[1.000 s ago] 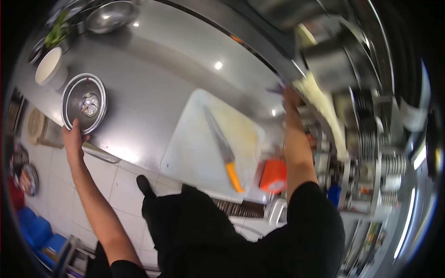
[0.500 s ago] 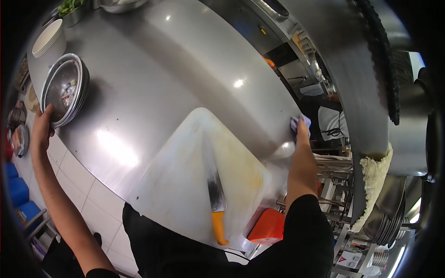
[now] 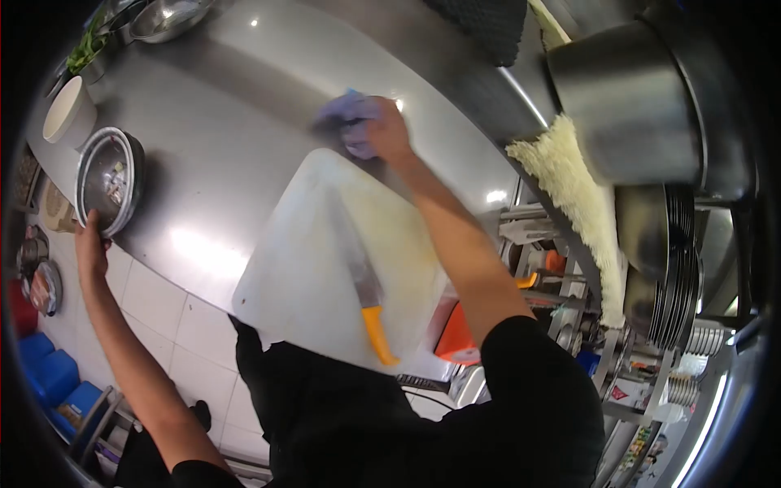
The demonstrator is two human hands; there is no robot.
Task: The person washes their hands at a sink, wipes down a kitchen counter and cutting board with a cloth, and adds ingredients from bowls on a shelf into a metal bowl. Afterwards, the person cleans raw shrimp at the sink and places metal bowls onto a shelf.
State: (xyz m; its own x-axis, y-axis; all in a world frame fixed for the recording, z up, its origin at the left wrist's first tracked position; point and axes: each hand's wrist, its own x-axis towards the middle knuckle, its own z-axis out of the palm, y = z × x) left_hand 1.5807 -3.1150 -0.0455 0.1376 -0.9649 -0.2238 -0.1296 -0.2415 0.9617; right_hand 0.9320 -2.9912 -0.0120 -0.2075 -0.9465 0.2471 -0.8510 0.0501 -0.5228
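My left hand point(image 3: 93, 237) grips the near rim of a metal bowl point(image 3: 130, 203) at the left edge of the steel counter point(image 3: 220, 171). Small scraps show inside the bowl. Out over the counter's middle, my right hand point(image 3: 389, 130) is closed on a bunched purple cloth point(image 3: 351, 122), slightly blurred by motion. Below that hand lies a white cutting board point(image 3: 293, 252), stained yellowish on its right side. A knife with a yellow handle point(image 3: 377, 333) rests on the board, blade pointing away from me.
White tubs point(image 3: 69, 118), a steel bowl point(image 3: 175, 20) and leafy greens point(image 3: 85, 53) stand at the far left. An orange-red container point(image 3: 458, 337) sits right of the board. A large pot point(image 3: 626, 106) and stacked dark pans point(image 3: 675, 268) are on the right.
My right hand has swept the cloth leftward and away from me, from the counter's right edge to above the board. My left hand still holds the bowl. The camera view has shifted.
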